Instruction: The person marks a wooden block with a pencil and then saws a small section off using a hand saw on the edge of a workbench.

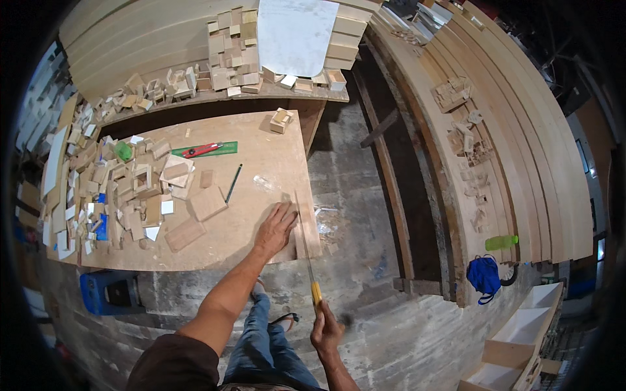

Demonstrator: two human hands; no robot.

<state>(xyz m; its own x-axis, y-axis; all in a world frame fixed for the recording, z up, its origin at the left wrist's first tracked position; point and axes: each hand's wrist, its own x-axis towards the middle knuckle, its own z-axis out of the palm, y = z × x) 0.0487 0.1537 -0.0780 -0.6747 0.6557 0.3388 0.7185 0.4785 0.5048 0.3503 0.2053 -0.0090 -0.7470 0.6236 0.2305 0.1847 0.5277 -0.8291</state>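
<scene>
My right hand [327, 331] is wrapped round the yellow handle of a handsaw [316, 292], off the table's front right corner. Its long thin blade points away from me, across the table's right edge and close beside my left hand [276, 228]. That left hand lies palm down on the plywood tabletop [261, 156], fingers stretched forward. Whether a small piece of wood is under its fingers I cannot tell. To its left are a flat wooden board [208, 203], a smaller wood piece [185, 234] and a dark pencil [234, 183].
Small wooden blocks and boxes [140, 182] crowd the table's left side. A red utility knife [201, 150] lies on a green ruler [225, 148]. A blue stool [111, 292] stands below the front edge. At right are a long bench with stacked planks [508, 143] and a blue bag [483, 276].
</scene>
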